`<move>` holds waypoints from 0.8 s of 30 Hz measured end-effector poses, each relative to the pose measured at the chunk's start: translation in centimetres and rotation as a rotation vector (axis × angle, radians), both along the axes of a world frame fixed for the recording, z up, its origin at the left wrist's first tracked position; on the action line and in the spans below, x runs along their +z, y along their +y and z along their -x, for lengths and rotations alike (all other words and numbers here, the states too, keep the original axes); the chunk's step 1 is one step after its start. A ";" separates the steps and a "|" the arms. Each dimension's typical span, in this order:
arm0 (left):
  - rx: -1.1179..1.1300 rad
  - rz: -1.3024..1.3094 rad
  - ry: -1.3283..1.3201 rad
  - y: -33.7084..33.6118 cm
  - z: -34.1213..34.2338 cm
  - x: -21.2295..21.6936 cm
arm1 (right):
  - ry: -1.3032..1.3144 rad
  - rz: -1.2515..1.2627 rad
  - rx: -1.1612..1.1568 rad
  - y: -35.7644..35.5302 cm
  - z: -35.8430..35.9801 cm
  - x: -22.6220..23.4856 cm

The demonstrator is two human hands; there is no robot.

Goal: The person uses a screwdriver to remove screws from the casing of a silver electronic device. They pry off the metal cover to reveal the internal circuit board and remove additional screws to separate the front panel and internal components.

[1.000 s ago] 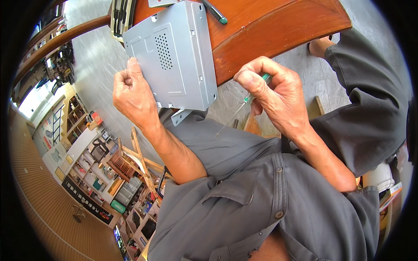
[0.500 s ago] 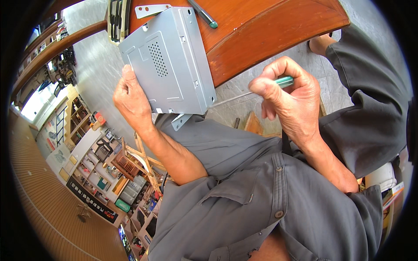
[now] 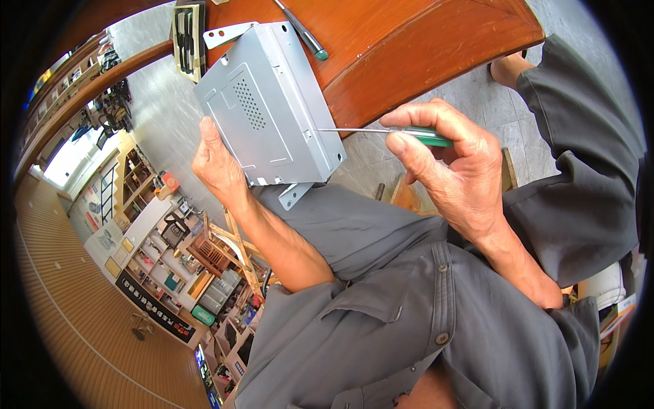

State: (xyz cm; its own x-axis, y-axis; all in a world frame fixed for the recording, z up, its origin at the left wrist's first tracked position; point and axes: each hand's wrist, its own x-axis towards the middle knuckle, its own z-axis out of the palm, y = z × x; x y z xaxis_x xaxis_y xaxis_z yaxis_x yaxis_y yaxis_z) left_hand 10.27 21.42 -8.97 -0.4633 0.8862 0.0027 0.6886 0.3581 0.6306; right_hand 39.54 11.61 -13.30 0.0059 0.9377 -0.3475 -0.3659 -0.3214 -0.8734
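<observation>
Up from the lower corner, the screwdriver (image 3: 429,137) has shifted along the metal box (image 3: 286,133); the right hand (image 3: 469,167) pinches the handle; the left hand (image 3: 222,167) has an unclear grip.

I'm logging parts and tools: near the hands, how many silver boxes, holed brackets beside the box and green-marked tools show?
Silver box: 1
Holed brackets: 2 (upper bracket, lower bracket)
Green-marked tools: 2 (held screwdriver, tabletop tool)
Total: 5
</observation>
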 end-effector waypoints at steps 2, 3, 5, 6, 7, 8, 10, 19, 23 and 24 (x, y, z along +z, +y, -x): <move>-0.008 0.008 -0.011 0.0 -0.4 0.1 | -0.030 -0.041 0.008 0.3 -0.2 0.2; -0.008 0.008 -0.009 0.1 -0.6 0.0 | -0.046 -0.061 0.011 0.4 -0.3 0.3; -0.006 0.007 -0.005 0.2 -0.8 -0.1 | -0.114 -0.101 0.037 0.6 -0.6 0.3; -0.003 0.008 0.006 0.1 -0.7 -0.1 | -0.147 -0.123 0.051 0.6 -0.7 0.3; -0.001 0.010 0.017 0.1 -0.6 0.0 | -0.156 -0.135 0.055 0.6 -0.6 0.2; -0.001 0.012 0.025 0.1 -0.5 0.0 | -0.167 -0.146 0.056 0.7 -0.5 0.0; -0.013 0.015 -0.016 0.1 -0.3 -0.1 | -0.177 -0.152 0.053 0.7 -0.5 -0.1; -0.011 0.001 -0.017 0.1 -1.1 0.0 | -0.253 -0.231 0.092 1.3 -1.1 0.3; -0.011 0.023 -0.071 -0.1 -0.8 0.2 | -0.311 -0.267 0.081 1.4 -1.1 0.5; -0.015 0.008 -0.067 -0.1 -0.8 0.1 | -0.329 -0.280 0.087 1.4 -1.2 0.6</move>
State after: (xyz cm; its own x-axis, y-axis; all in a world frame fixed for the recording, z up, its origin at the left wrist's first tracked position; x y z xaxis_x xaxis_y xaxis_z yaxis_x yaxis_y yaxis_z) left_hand 11.05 21.32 -8.90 -0.4487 0.8930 -0.0350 0.6500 0.3529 0.6730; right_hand 40.72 13.04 -12.75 -0.0093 0.9973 -0.0722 -0.0359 -0.0725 -0.9967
